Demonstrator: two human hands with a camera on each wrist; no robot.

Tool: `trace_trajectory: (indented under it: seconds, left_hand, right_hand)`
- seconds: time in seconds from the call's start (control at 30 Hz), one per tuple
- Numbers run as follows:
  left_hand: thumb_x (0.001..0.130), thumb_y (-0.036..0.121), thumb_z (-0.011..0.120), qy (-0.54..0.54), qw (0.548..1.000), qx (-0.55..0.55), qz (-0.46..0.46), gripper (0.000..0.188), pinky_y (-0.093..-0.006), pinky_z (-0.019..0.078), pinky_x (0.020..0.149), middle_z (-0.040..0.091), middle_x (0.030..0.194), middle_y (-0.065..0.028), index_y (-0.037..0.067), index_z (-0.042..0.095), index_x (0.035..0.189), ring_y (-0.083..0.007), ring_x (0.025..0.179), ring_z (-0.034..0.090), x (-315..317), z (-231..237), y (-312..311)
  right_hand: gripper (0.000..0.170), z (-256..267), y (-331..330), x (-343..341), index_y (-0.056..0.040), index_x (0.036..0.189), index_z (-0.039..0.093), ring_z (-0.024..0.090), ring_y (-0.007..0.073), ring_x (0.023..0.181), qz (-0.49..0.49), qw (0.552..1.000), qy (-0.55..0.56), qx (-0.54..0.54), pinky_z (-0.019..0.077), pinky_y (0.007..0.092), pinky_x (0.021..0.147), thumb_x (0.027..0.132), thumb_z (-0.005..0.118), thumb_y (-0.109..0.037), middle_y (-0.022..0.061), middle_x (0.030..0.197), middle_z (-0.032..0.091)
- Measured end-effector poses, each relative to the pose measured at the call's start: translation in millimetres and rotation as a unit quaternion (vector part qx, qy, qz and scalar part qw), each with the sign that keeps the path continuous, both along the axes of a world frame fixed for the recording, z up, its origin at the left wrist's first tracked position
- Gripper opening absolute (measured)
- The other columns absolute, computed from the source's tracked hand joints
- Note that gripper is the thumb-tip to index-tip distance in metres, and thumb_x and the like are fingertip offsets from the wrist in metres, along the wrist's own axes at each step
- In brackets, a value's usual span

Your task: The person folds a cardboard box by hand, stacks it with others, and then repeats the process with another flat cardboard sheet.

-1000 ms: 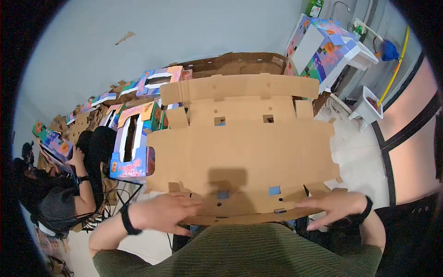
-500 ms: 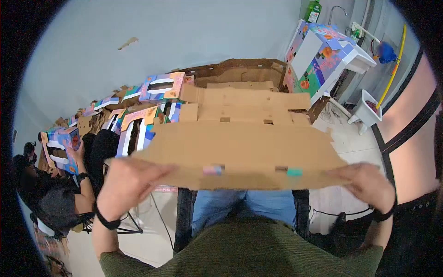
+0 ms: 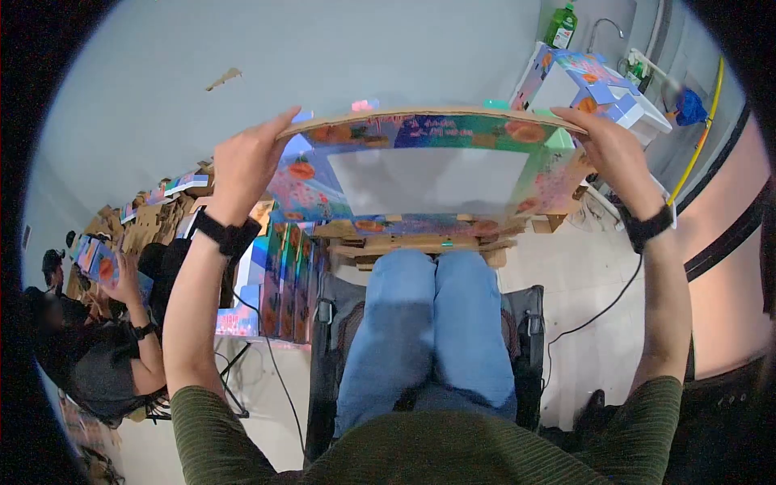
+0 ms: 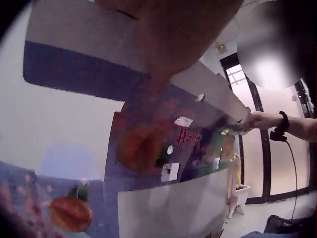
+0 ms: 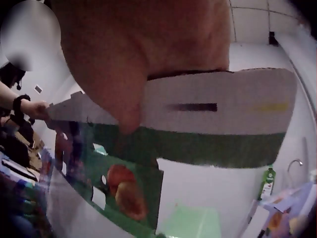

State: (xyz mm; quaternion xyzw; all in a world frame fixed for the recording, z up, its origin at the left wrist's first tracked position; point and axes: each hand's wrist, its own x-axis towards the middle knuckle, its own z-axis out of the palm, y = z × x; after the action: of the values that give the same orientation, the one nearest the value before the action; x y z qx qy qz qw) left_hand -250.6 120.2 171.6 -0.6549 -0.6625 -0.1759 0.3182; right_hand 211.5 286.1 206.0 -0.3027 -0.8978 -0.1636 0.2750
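Observation:
A large flat cardboard box blank is raised in front of me, its printed side facing me. That side carries fruit pictures, purple and green colouring and a wide white panel. My left hand pinches its left end near the top edge, and my right hand pinches the right end. The left wrist view shows the left thumb pressed on the print of the blank, most of the fingers hidden behind it. From the right wrist, the right thumb lies over the green band of the blank.
Beneath the blank are stacked brown cardboard sheets. Folded printed boxes stand to the left, beside a seated person handling another box. A printed carton and a green bottle are at the back right.
Both hands, at first resting by the near edge of the blank, have gripped its ends and lifted it. Its plain brown side has tilted away, and the printed side now faces me.

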Motion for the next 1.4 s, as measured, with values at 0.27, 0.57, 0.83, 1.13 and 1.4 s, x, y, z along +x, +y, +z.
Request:
trace_trajectory:
  seconds: [0.27,0.57,0.83,1.13,1.4]
  left_hand:
    - [0.082,0.0,0.061,0.078,0.987,0.116,-0.075,0.058,-0.041,0.0551,0.085,0.069,0.122,-0.0101,0.018,0.059,0.137,-0.0307,0.105,0.068,-25.3,-30.0,67.6]
    - [0.089,0.008,0.055,0.123,0.982,-0.144,0.004,0.056,-0.0421,0.0515,0.094,0.059,0.138,-0.0102,0.01,0.048,0.145,-0.0267,0.116,0.064,-53.2,-201.1,134.3]
    - [0.099,0.031,0.049,-0.018,0.869,-0.487,0.085,0.04,-0.0525,0.0535,0.085,0.065,0.132,-0.0143,0.017,0.058,0.135,-0.0321,0.113,0.066,-47.3,-428.8,162.5]
    - [0.094,0.014,0.055,-0.1,0.832,-0.545,0.038,0.028,-0.0466,0.0562,0.083,0.071,0.117,-0.0133,0.013,0.067,0.12,-0.0302,0.108,0.07,-6.8,-444.4,139.9]
    - [0.097,0.02,0.051,-0.132,0.822,-0.529,0.161,0.029,-0.0458,0.0563,0.08,0.073,0.114,-0.0133,0.013,0.071,0.117,-0.0289,0.105,0.071,18.5,-454.5,143.8]
  right_hand:
    - [0.052,-67.2,64.9,-27.2,-0.022,0.136,0.061,0.065,0.0246,0.115,-0.051,0.981,0.014,0.188,0.0454,0.0531,0.102,0.086,0.057,-0.007,0.0056,0.129,0.066]
    - [0.055,-261.7,129.0,-60.1,-0.0229,0.144,0.051,0.051,0.0263,0.135,-0.098,0.985,-0.124,-0.065,0.0325,0.0561,0.115,0.091,0.052,-0.01,0.0071,0.143,0.056]
    - [0.047,-459.6,126.8,-64.7,-0.0277,0.145,0.05,0.044,0.0299,0.14,-0.184,0.916,-0.24,-0.263,0.0203,0.0689,0.114,0.1,0.042,-0.021,0.0059,0.145,0.055]
    - [0.052,-478.4,107.9,-59.6,-0.0173,0.15,0.042,0.043,0.0314,0.141,-0.194,0.845,-0.3,-0.398,0.0312,0.0616,0.111,0.098,0.043,-0.015,0.0131,0.15,0.048]
    - [0.052,-511.4,115.9,-55.1,-0.0151,0.151,0.04,0.041,0.0321,0.142,-0.172,0.86,-0.281,-0.391,0.0333,0.0563,0.113,0.099,0.042,-0.017,0.0126,0.155,0.043]
